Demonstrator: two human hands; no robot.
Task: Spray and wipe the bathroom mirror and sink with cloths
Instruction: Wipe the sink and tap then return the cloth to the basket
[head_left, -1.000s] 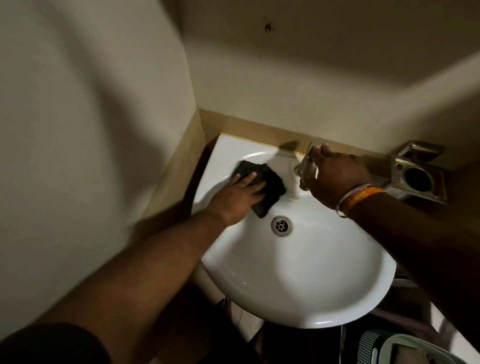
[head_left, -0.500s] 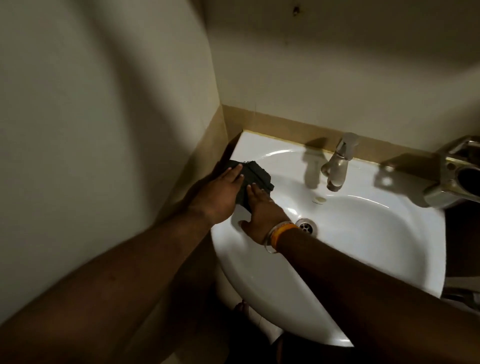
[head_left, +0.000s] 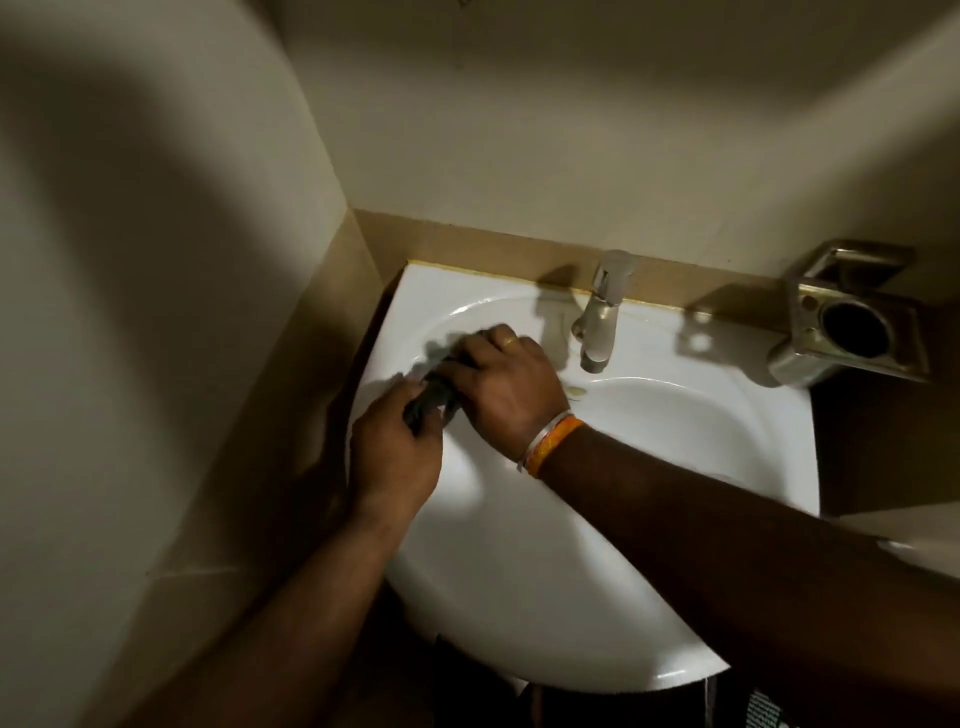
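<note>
Sink (head_left: 597, 545), white and rounded, fills the middle and lower right of the frame, its near rim curving toward the bottom edge. Both forearms reach up from the bottom of the frame across the basin. The left hand (head_left: 395, 452) sits at the left centre of the frame, fingers curled around the near end of a dark cloth (head_left: 434, 402). Just beyond it, the right hand (head_left: 506, 382) grips the far part of the same cloth, fingers bent down over it and a ring on one finger; an orange band and a pale bangle (head_left: 550, 441) circle the right wrist. The cloth is bunched between the two hands over the left inner slope of the basin, its far edge blurred. Further back, a metal tap (head_left: 602, 317) stands upright on the back ledge, spout pointing down into the basin. At the upper right of the frame a metal wall holder (head_left: 852, 322) with a round dark opening is fixed beside the sink. Plain walls meet in a corner above, with a tan tiled band behind the ledge.
</note>
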